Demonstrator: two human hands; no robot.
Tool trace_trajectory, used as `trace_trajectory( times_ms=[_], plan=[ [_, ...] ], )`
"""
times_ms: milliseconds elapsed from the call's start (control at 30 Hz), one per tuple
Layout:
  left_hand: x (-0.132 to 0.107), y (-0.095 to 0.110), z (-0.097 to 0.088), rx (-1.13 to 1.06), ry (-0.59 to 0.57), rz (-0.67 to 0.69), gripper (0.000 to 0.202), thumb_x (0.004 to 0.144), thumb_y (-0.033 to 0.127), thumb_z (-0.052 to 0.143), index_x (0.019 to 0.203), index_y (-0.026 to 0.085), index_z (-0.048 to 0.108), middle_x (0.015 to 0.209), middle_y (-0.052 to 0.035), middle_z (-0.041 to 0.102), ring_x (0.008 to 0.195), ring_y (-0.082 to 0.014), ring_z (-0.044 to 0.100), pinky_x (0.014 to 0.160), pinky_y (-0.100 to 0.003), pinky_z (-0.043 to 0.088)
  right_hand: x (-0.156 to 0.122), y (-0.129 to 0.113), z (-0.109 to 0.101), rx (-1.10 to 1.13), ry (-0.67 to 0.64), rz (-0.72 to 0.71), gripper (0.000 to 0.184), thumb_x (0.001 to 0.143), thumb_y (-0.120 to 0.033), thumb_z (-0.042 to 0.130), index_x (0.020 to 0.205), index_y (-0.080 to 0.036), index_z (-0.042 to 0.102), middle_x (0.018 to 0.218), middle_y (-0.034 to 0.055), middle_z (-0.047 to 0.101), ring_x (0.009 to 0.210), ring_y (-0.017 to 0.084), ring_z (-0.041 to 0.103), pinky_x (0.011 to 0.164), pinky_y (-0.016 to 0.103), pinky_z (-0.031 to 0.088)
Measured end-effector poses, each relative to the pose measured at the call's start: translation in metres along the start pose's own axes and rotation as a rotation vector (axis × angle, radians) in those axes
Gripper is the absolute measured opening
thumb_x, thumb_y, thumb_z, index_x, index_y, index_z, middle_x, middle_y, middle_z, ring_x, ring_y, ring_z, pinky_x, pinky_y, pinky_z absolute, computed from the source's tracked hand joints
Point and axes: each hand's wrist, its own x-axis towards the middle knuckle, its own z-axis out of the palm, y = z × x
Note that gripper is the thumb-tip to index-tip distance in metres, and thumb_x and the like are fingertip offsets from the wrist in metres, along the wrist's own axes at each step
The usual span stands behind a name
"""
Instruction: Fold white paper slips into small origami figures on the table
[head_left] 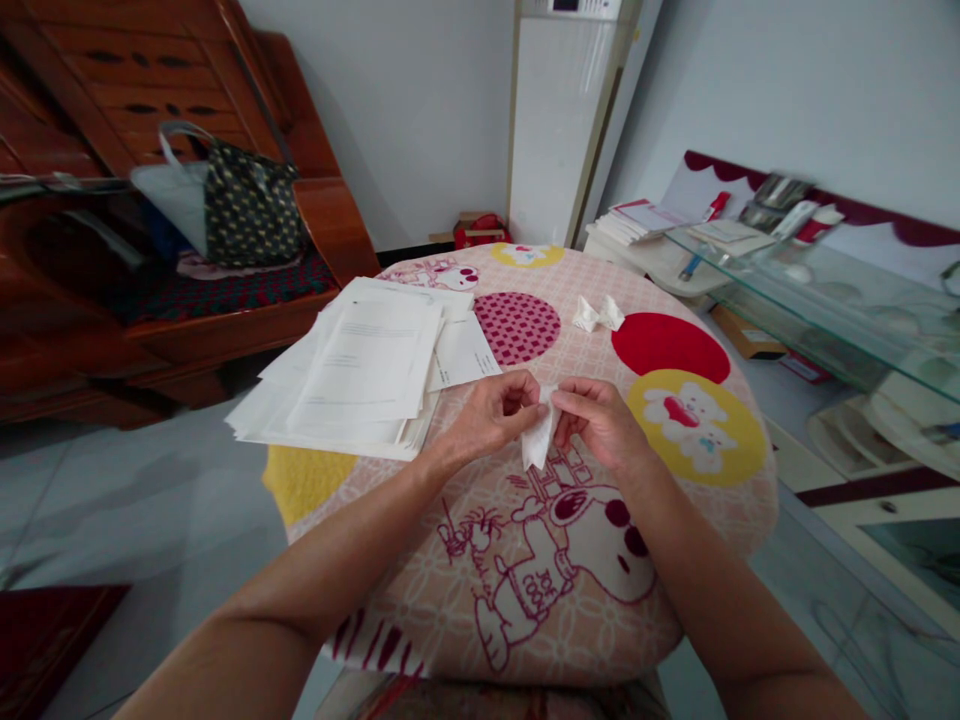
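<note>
A small piece of folded white paper (537, 440) is pinched between my two hands, above the middle of the round table. My left hand (504, 408) grips its left side with thumb and curled fingers. On its upper right edge, my right hand (600, 415) closes thumb and forefinger. The paper hangs down to a point below my fingers; whether it is tissue or thin sheet I cannot tell. Farther back on the cloth lies a crumpled white folded paper piece (598, 314). Left of my hands is a stack of printed sheets (367, 365).
A patterned tablecloth (592, 630) covers the round table. To the right stands a glass-topped cabinet (847, 310) with papers, metal containers and a cup. A wooden bench (330, 230) holding a dotted bag (251, 205) is at left. A tall white appliance (562, 120) stands behind.
</note>
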Motion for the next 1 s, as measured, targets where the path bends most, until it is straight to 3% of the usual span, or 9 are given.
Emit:
trace_trajectory(
  times_ms=[600, 800, 1000],
  plan=[
    [0.0002, -0.0004, -0.0005, 0.064, -0.015, -0.025, 0.022, 0.081, 0.032, 0.068, 0.072, 0.015, 0.056, 0.06, 0.0039, 0.051, 0.053, -0.0067, 0.044, 0.05, -0.02, 0.032, 0.002, 0.0032, 0.0039, -0.055, -0.018, 0.024, 0.023, 0.071, -0.033, 0.073, 0.061, -0.019, 0.058, 0.049, 0.0001, 0.063, 0.037, 0.013, 0.058, 0.033, 0.02, 0.044],
    [0.0021, -0.0045, 0.0003, -0.186, -0.077, -0.035, 0.023, 0.089, 0.036, 0.065, 0.093, 0.016, 0.054, 0.065, 0.0041, 0.056, 0.051, -0.0069, 0.05, 0.049, -0.02, 0.039, 0.0015, 0.002, 0.0051, -0.046, 0.012, 0.002, 0.014, 0.068, -0.026, 0.069, 0.059, -0.019, 0.062, 0.05, 0.0005, 0.065, 0.036, 0.012, 0.055, 0.034, 0.02, 0.044],
    [0.003, -0.0095, 0.0015, -0.253, -0.114, -0.018, 0.026, 0.091, 0.036, 0.067, 0.097, 0.017, 0.051, 0.068, 0.0044, 0.056, 0.05, -0.0056, 0.05, 0.048, -0.018, 0.04, 0.0019, 0.0031, 0.0039, -0.051, 0.001, 0.011, 0.009, 0.068, -0.024, 0.068, 0.061, -0.019, 0.065, 0.052, 0.0006, 0.067, 0.039, 0.012, 0.057, 0.036, 0.02, 0.044]
  ],
)
